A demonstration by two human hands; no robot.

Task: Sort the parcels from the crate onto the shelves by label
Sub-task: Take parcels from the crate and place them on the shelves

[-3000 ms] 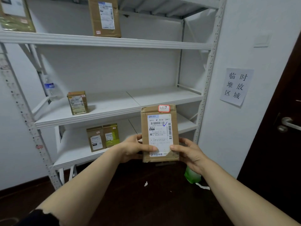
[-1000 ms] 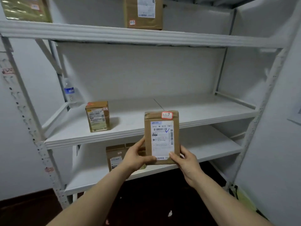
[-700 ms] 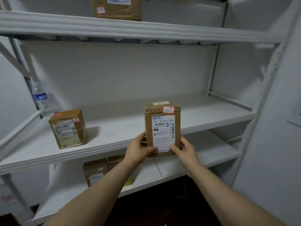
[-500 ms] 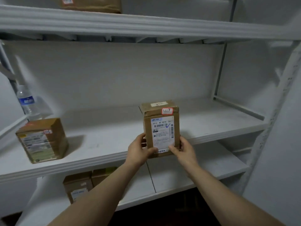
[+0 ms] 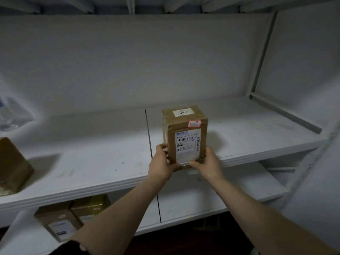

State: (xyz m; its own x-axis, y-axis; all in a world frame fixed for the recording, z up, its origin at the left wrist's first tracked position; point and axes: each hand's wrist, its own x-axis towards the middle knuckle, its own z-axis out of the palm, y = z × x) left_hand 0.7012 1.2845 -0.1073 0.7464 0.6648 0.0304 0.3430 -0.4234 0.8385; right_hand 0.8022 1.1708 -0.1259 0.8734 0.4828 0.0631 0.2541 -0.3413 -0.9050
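Cardboard parcel [image 5: 184, 137] in left hand [image 5: 161, 163] + right hand [image 5: 208, 165] grip; red tag [image 5: 194, 123] txt illegible.

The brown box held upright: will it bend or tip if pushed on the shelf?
Probably stiff: the box shows square edges where the left hand and right hand grip it. Taller than wide, it may tip if pushed high up.

Parcel [image 5: 184, 137] base hidden behind left hand [image 5: 161, 162], right hand [image 5: 207, 164]. Red-edged sticker [image 5: 194, 123] blurred, unreadable. Brown box [image 5: 12, 164] cropped at left edge; bottle [image 5: 7, 116] too, smeared. Lower boxes [image 5: 60, 221] half-hidden by forearm [image 5: 110, 218].
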